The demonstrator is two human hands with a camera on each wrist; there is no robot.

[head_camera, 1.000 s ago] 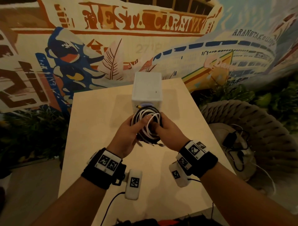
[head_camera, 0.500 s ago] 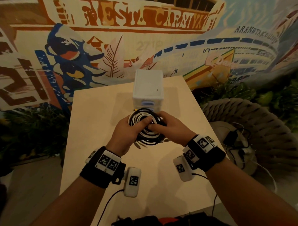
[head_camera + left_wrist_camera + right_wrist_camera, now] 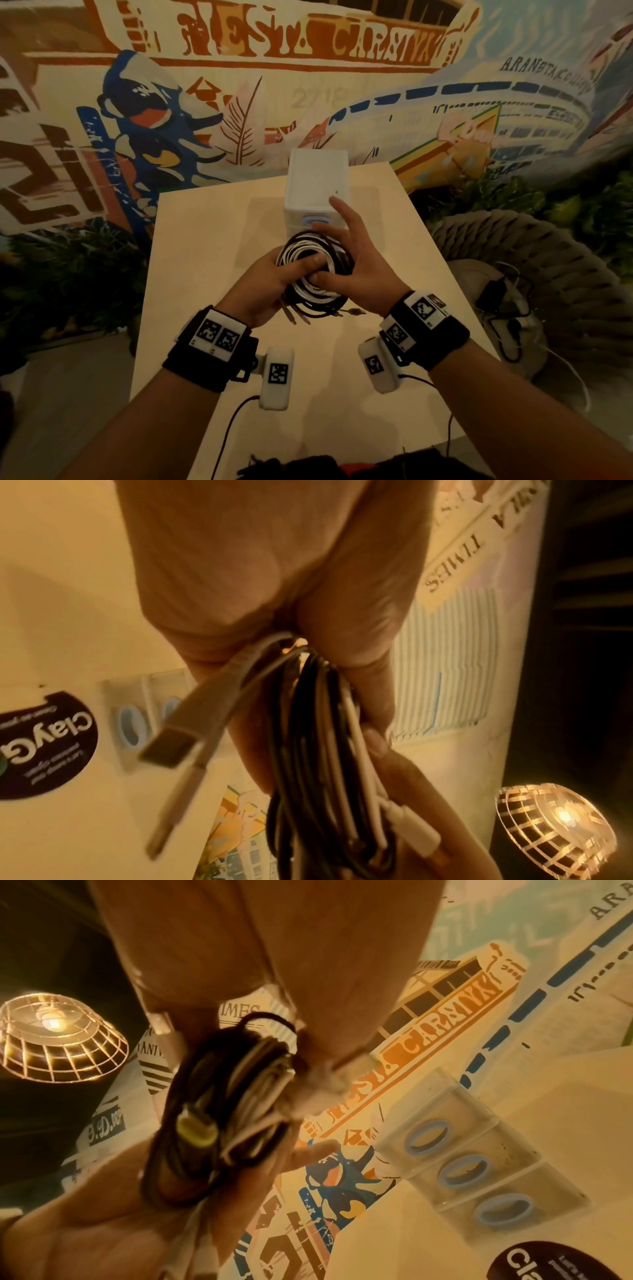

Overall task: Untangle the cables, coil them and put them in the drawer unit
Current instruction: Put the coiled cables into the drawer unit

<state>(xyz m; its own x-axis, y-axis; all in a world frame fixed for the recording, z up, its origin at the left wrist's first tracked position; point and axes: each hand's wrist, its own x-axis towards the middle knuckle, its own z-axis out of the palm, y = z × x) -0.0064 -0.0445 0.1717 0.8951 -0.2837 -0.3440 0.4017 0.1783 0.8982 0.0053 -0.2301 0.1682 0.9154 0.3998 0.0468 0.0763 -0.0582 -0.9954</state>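
Since half a second ago the right hand [image 3: 356,263] has let its fingers spread and lift off the coil, reaching toward the front of the drawer unit [image 3: 317,186], while only its thumb stays against the bundle; the left hand [image 3: 270,284] has kept its hold. The left hand's thumb lies across the top of the coiled cables [image 3: 313,274] with its fingers curled beneath, so the black and white loops are clamped in it, held above the surface [image 3: 205,240] just in front of the drawer unit. Loose plug ends hang out at the near side of the coil.

The left wrist view shows what the head view hides: a flat USB plug [image 3: 171,746] and a thin white connector sticking out of the bundle, edge-on. The right wrist view shows the drawer unit's three clear drawers stacked, each with a blue ring handle [image 3: 426,1137], all closed, and a yellow-tipped plug [image 3: 197,1130] on the coil. Both wrist views catch a lit wire-cage lamp [image 3: 56,1039]
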